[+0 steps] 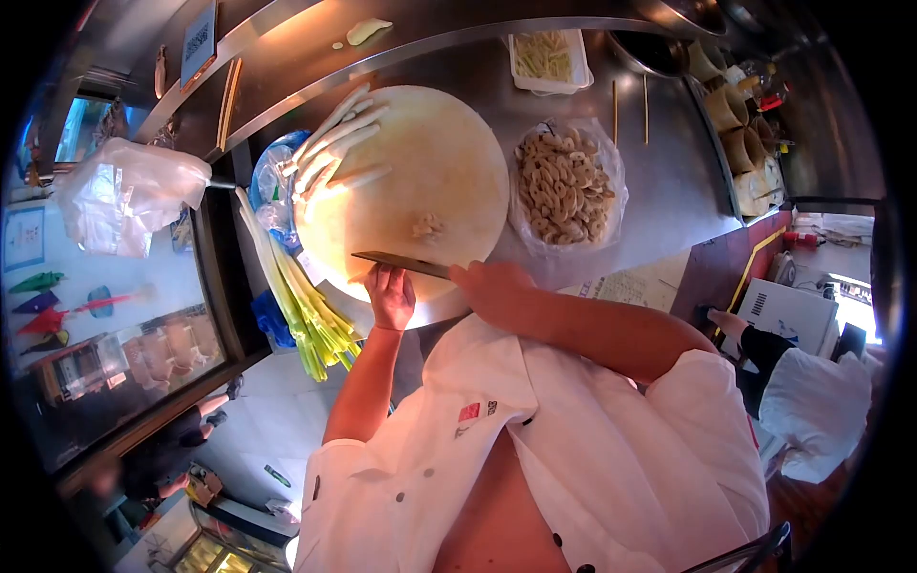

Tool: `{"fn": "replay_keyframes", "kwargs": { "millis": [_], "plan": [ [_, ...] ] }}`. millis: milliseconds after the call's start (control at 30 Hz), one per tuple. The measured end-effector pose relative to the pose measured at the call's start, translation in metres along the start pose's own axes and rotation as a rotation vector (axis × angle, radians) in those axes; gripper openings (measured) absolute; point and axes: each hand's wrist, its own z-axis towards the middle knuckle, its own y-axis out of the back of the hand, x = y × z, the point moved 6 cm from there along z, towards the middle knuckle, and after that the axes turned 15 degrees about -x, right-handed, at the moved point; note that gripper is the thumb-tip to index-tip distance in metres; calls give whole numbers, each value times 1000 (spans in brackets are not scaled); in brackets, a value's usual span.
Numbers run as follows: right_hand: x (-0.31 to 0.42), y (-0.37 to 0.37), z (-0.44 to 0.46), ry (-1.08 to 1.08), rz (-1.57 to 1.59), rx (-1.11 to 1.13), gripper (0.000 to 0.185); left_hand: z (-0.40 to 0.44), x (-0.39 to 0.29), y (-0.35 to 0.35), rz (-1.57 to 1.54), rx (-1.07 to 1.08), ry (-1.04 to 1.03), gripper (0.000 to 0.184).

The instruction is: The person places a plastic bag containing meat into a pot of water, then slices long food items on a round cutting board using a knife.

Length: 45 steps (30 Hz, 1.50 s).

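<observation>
My right hand (489,286) grips the handle of a cleaver (406,264), its blade pointing left over the near part of a round cutting board (458,143). My left hand (390,298) is at the blade's near side, fingers bent and drawn together against it. Whether they pinch the blade or something beneath it is hidden. Just beyond the blade lies a small pile of pale chopped bits (427,225). Several white scallion stalks (336,143) rest along the board's left edge. Longer green-leaved scallions (304,306) hang over the counter edge at left.
Right of the board sits a clear bag of pale brown slices (565,181), possibly mushrooms. Behind it are a white tub of cut strips (544,59) and two chopsticks (615,113). A plastic bag (129,191) hangs at left. Another person (812,401) is at far right.
</observation>
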Motion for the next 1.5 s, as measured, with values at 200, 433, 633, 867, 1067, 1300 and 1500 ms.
{"fn": "replay_keyframes", "kwargs": {
  "millis": [200, 433, 633, 867, 1067, 1300, 1500],
  "plan": [
    [11, 13, 2, -56, 68, 19, 32, -2, 5, -3, 29, 27, 36, 35],
    [2, 3, 3, -68, 30, 52, 29, 3, 4, -2, 8, -12, 40, 36],
    [1, -40, 52, 26, 95, -122, 21, 4, 4, -4, -19, 4, 37, 40],
    [-38, -37, 61, -9, 117, -79, 17, 31, -1, 20, 78, 92, 72, 40],
    [-81, 4, 52, -36, 80, -188, 22, 36, 4, 15, 63, 103, 132, 36],
    [-53, 19, 33, -48, 28, -195, 24, 28, -14, -4, -69, 59, 151, 39],
    [-36, 1, 2, 64, -155, -117, 19, 26, -23, -2, 121, 5, 23, 34]
  ]
}}
